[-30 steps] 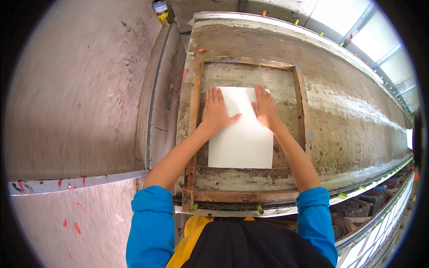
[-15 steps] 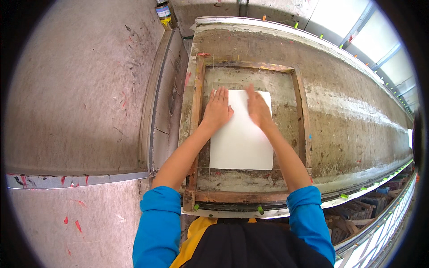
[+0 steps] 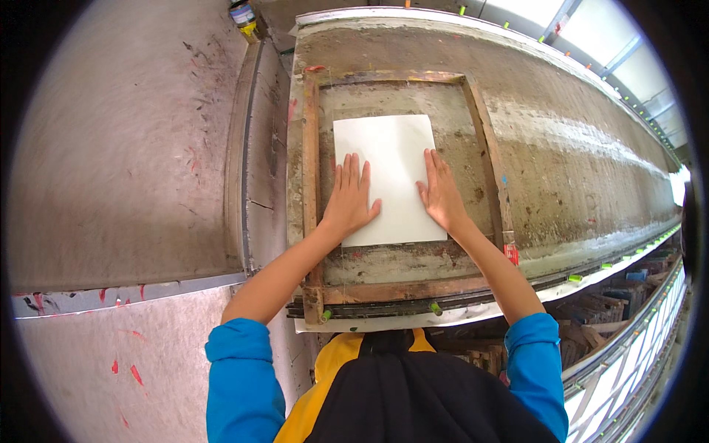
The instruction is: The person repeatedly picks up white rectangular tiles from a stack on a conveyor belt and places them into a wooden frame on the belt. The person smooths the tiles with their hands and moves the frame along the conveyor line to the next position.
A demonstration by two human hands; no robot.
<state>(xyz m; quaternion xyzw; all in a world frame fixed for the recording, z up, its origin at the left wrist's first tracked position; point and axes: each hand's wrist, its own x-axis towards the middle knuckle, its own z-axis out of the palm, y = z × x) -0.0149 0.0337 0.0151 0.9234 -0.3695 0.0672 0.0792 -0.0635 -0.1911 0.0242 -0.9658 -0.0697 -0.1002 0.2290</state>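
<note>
A blank white sheet of paper [image 3: 395, 177] lies within a worn wooden frame [image 3: 484, 140] on a long, stained table [image 3: 561, 170]. My left hand [image 3: 351, 198] is flat with fingers stretched, resting over the sheet's left edge near its lower half. Across from it, my right hand [image 3: 442, 193] lies over the right edge, its thumb on the paper and its fingers pointing away from me. Neither hand grips anything. The surface inside the frame is blotched with dark and pale stains.
Small green pegs [image 3: 436, 308] line the table's near edge. At the far left stands a paint can [image 3: 242, 13] with yellow drips. A red-marked wall panel [image 3: 125, 354] is at the left. Under the table at the right are stacked wooden frames [image 3: 602, 314].
Both hands have drawn back toward me along the sheet, from its far end to its nearer half. My right hand now rests at the right edge. The whole view has shifted slightly.
</note>
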